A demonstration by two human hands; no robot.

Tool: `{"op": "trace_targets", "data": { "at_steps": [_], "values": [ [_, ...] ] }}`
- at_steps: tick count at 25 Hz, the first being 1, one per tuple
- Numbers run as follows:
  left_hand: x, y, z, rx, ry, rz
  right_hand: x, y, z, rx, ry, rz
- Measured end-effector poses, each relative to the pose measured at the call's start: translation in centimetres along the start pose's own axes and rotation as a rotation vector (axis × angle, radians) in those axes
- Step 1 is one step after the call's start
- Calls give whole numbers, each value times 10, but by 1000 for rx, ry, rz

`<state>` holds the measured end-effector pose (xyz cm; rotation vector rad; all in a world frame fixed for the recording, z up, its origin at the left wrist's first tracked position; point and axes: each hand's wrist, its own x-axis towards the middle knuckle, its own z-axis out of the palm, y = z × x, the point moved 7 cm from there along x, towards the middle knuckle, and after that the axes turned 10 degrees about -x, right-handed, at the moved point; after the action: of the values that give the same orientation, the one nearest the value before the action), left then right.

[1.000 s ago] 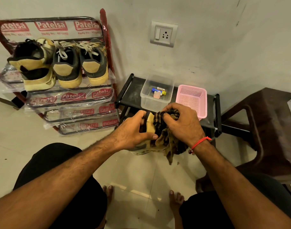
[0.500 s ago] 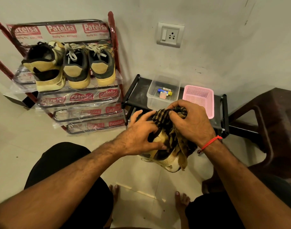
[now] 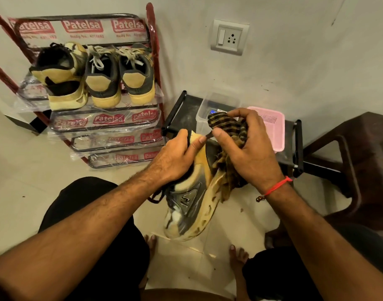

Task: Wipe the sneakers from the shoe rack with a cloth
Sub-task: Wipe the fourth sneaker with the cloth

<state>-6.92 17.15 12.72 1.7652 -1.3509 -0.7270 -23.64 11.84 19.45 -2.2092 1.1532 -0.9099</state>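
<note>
Room: tiled floor (image 3: 29, 170), plaster wall (image 3: 294, 51). Shoe rack (image 3: 103, 118) at 10 o'clock, three sneakers (image 3: 99, 79) on its top shelf. Low black table (image 3: 186, 114) at 12 o'clock. Held sneaker (image 3: 190, 200), centre: turned since a second ago, toe now dropped toward 6 o'clock, side and sole exposed (so wiping likely moves to the sole edge). Left hand (image 3: 177, 157) grips its heel. Right hand (image 3: 249, 153) bunches the checked cloth (image 3: 227, 129) against the sole.
</note>
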Motion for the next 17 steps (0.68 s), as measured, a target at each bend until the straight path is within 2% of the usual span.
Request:
{"op": "trace_targets", "data": {
  "at_steps": [3,6,8,10,13,15,17],
  "values": [
    [0,-3,5,-41,-18,-49,-6,-2,24,-299,-156,-161],
    [6,-1,-5,-47,82,-27,-11,6,36,-489,-256,-238],
    [6,0,-15,-27,192,-3,-16,8,43,-470,-223,-262],
    [4,-6,-26,-49,328,-40,-23,-1,49,-349,-148,-278],
    [3,-29,-47,-197,501,-255,-46,-24,64,-248,-220,-357],
    [2,-41,-57,-225,543,-360,-61,-38,70,-238,-298,-493],
    [3,-36,-56,-181,489,-316,-60,-43,67,-279,-259,-579]
  ]
}}
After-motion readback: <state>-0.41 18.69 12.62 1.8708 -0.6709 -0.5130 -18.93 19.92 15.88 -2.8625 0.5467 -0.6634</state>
